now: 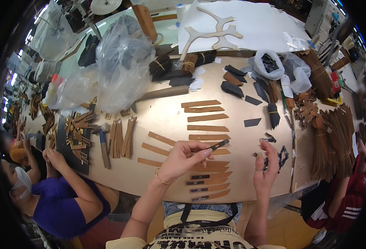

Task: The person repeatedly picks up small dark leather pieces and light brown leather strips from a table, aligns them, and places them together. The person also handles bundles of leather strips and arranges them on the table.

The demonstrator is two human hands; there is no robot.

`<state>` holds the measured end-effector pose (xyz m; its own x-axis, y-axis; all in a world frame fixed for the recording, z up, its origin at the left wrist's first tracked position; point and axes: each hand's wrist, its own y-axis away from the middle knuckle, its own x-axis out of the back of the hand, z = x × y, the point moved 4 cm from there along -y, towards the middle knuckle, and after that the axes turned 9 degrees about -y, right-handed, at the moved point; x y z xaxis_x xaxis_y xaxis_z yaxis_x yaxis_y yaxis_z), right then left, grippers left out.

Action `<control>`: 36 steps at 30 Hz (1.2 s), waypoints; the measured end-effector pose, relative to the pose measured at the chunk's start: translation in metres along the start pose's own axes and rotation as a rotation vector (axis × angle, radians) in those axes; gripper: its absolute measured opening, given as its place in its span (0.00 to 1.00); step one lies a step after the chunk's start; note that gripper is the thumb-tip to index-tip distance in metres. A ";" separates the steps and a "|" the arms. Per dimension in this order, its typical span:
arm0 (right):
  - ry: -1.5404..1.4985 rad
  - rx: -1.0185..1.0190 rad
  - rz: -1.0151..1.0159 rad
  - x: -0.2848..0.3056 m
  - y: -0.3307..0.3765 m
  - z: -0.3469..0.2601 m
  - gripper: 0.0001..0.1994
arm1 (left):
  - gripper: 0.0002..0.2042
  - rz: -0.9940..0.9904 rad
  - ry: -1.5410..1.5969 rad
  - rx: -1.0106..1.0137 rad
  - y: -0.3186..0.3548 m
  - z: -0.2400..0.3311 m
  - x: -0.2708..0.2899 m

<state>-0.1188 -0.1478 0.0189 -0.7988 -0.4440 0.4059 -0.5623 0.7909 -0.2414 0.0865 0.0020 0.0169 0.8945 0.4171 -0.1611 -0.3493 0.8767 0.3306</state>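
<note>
My left hand point(188, 157) pinches a small dark strip point(219, 145) between thumb and fingers, held above the table. Beneath it lies a column of brown leather straps point(207, 128) with slanted ends and a small hole in each. Nearer me, several straps carry dark pieces point(199, 182) on their left ends. More brown straps point(154, 149) fan out left of my wrist. My right hand point(266, 168) is raised with thumb and fingers apart, nothing visible between them. Behind and beside it is a loose pile of small dark shiny pieces point(282, 155), partly hidden by the fingers.
A hammer point(104, 145) lies to the left, beside stacked brown straps point(116, 139) and a dark mat point(73, 143) with buckles. Plastic bags point(122, 62) stand at the back. Bundled brown strips point(334, 141) lie right. Co-workers sit on both sides, one in purple point(62, 203).
</note>
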 end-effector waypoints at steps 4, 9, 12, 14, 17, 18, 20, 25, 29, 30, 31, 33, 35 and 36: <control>-0.606 -0.195 -0.308 -0.038 -0.010 -0.024 0.30 | 0.08 -0.025 0.076 0.034 0.009 -0.005 -0.003; -0.669 -0.330 -0.394 -0.053 -0.004 -0.021 0.18 | 0.09 0.072 0.047 0.027 0.022 -0.019 -0.006; -0.189 -0.310 -0.161 -0.027 -0.005 -0.001 0.13 | 0.07 0.151 -0.190 -0.005 0.031 -0.026 -0.001; 0.238 -0.193 -0.061 -0.002 -0.011 0.006 0.13 | 0.06 0.213 -0.383 -0.082 0.038 -0.029 0.005; 0.842 0.123 0.094 0.017 -0.016 0.003 0.16 | 0.06 0.316 -0.585 -0.259 0.047 -0.030 0.011; 0.979 0.204 0.119 0.018 -0.013 0.000 0.18 | 0.06 0.341 -0.619 -0.300 0.048 -0.032 0.013; 0.865 0.212 0.102 0.017 -0.008 -0.005 0.22 | 0.07 0.353 -0.572 -0.333 0.053 -0.036 0.014; -0.082 -0.123 -0.296 -0.030 0.019 -0.017 0.20 | 0.06 0.256 -0.538 -0.216 0.062 -0.044 0.012; -0.333 -0.312 -0.523 -0.066 0.032 -0.023 0.17 | 0.05 0.130 -0.443 0.024 0.062 -0.050 0.016; -0.332 -0.334 -0.575 -0.072 0.033 -0.022 0.17 | 0.04 0.102 -0.433 0.090 0.062 -0.052 0.017; -0.336 -0.343 -0.616 -0.076 0.034 -0.022 0.16 | 0.04 0.089 -0.404 0.123 0.062 -0.052 0.018; -0.319 -0.388 -0.598 -0.082 0.035 -0.020 0.17 | 0.04 0.063 -0.347 0.172 0.062 -0.054 0.020; -0.354 -0.465 -0.544 -0.087 0.037 -0.017 0.17 | 0.05 0.073 -0.273 0.242 0.061 -0.059 0.021; -0.397 -0.524 -0.504 -0.089 0.037 -0.014 0.17 | 0.05 0.070 -0.245 0.297 0.060 -0.063 0.021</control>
<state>-0.0657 -0.0726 -0.0135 -0.5490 -0.8357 -0.0097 -0.7790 0.5074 0.3683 0.0670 0.0789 -0.0249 0.9240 0.3725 0.0867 -0.3482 0.7256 0.5936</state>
